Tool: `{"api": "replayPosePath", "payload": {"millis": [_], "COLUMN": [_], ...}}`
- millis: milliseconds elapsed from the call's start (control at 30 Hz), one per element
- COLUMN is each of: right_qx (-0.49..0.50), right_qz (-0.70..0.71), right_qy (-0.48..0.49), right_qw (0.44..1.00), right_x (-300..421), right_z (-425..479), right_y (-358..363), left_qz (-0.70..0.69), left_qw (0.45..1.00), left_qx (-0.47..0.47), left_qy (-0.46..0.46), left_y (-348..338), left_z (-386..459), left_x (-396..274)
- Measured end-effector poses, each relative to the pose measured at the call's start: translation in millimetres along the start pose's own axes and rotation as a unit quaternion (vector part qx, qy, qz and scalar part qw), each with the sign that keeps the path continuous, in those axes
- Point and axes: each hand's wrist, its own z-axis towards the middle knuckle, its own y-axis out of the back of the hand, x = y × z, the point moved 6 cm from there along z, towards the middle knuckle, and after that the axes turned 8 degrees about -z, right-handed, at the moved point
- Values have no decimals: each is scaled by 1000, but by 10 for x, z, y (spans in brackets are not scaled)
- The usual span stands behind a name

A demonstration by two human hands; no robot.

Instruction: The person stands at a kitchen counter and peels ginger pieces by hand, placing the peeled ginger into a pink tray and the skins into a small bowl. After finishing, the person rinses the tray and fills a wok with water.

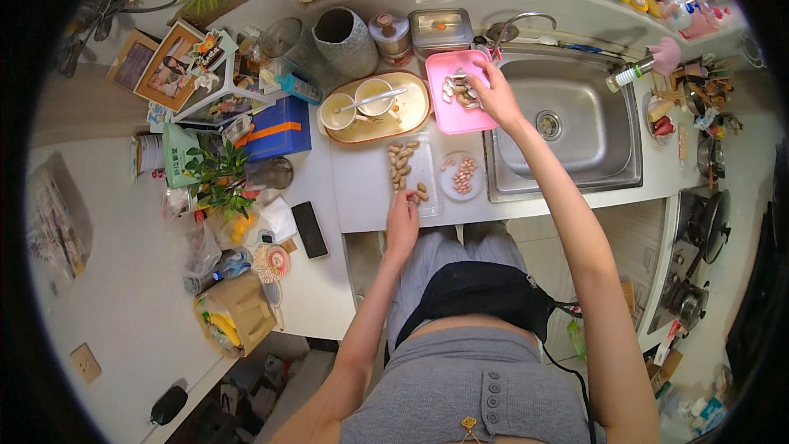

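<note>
Unshelled peanuts [400, 168] lie in a clear plastic tray [427, 154] on the white counter. My left hand [404, 222] is at the tray's near edge, fingertips among the nearest peanuts; whether one is pinched is hidden. To the right, a small clear dish [473, 192] holds shelled pinkish peanut kernels [464, 176]. Farther back, my right hand [498, 98] reaches over the right side of a pink plastic tray [453, 123]. Its thumb and fingers are apart, with nothing visible between them. Broken peanut shells [459, 88] are piled in the pink tray beside the thumb.
A stainless sink [592, 130] with a faucet [524, 17] adjoins the pink tray. Behind the peanuts, a yellow oval tray [404, 125] carries two cups [339, 112]. At left are a phone [309, 229], a potted plant [219, 176] and a paper bag [246, 314].
</note>
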Motion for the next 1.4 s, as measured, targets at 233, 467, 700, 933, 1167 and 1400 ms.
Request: {"api": "replayPosePath", "payload": {"millis": [233,467,700,933,1167,1400], "right_qx": [50,102,107,114,113,119], "right_qz": [95,136,141,160,181,200], "right_qy": [-27,-122,-165,-181,-183,-188], "right_qw": [994,978,970,964,960,954], "right_x": [-146,-406,-489,-548,-522,-550], "right_z": [-423,-1101,-1537,-1743,-1786,-1837], "right_y": [233,544,859,965,984,958], "left_qz": [230,324,340,393,440,228], "left_qw": [972,938,926,901,885,956], "left_qx": [5,33,-39,-138,-126,-120], "left_qy": [-54,-120,-160,-121,-90,-140], "left_y": [-21,-152,-39,44,-44,-102], "left_z": [183,435,657,1076,1176,1073], "left_x": [46,-95,-106,-91,-50,-789]}}
